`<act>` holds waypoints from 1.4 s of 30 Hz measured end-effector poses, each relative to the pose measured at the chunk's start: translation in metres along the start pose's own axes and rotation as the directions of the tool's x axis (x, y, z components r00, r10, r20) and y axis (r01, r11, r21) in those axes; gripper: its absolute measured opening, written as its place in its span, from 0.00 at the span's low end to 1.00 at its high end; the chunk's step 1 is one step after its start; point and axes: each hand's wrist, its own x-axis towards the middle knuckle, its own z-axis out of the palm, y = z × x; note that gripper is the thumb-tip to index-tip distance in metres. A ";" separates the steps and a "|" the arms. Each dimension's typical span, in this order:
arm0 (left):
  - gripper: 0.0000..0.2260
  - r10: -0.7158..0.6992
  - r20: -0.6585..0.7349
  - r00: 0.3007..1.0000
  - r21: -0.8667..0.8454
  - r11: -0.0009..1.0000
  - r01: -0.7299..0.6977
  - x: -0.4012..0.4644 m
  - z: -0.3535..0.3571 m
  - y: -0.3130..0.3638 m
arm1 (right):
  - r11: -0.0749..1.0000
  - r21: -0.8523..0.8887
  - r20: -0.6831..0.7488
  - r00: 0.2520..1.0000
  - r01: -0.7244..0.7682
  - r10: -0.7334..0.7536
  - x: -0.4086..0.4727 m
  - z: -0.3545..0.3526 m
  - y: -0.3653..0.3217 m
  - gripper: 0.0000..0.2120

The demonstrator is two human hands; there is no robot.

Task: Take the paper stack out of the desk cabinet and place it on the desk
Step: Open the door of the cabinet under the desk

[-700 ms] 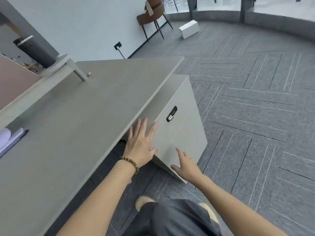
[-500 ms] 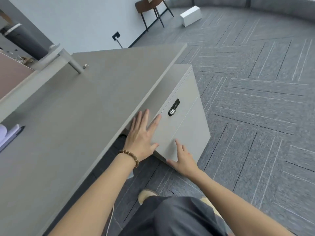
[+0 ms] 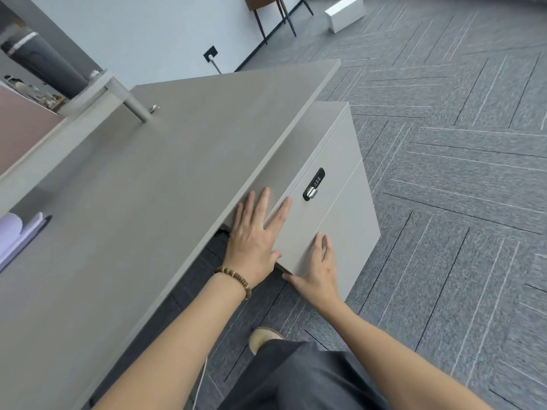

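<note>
Both palms are flat and spread, gripping nothing — the left hand (image 3: 256, 236) is pressed on the near top corner of the desk cabinet (image 3: 334, 208), the right hand (image 3: 318, 272) lower, on its front near the bottom corner. The paper stack is not visible; presumably it sits behind that closed front, straight ahead of the fingers. The combination lock (image 3: 313, 184) lies just beyond the left hand's fingertips — the nearer hand for it. The desk (image 3: 142, 208) overhangs on the left, ready as the landing spot.

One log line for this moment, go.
phase: reaching | cabinet: closed | left hand: flat on cabinet, empty | right hand: flat on front, empty | paper stack: unseen
</note>
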 end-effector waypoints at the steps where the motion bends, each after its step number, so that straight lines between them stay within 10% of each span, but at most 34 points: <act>1: 0.51 0.003 -0.006 1.000 0.000 1.000 -0.003 0.000 0.000 0.000 | 1.000 -0.016 -0.007 1.000 -0.006 0.005 0.002 0.000 -0.001 0.62; 26: 0.46 -0.284 0.192 0.939 -0.084 0.949 0.304 -0.001 -0.037 0.050 | 0.976 -0.097 0.149 0.972 0.196 -0.181 -0.047 -0.127 0.050 0.51; 42: 0.50 -0.350 0.265 0.898 0.087 0.937 0.339 -0.005 -0.046 0.080 | 0.998 -0.050 0.097 0.994 0.048 -0.043 -0.031 -0.288 0.112 0.33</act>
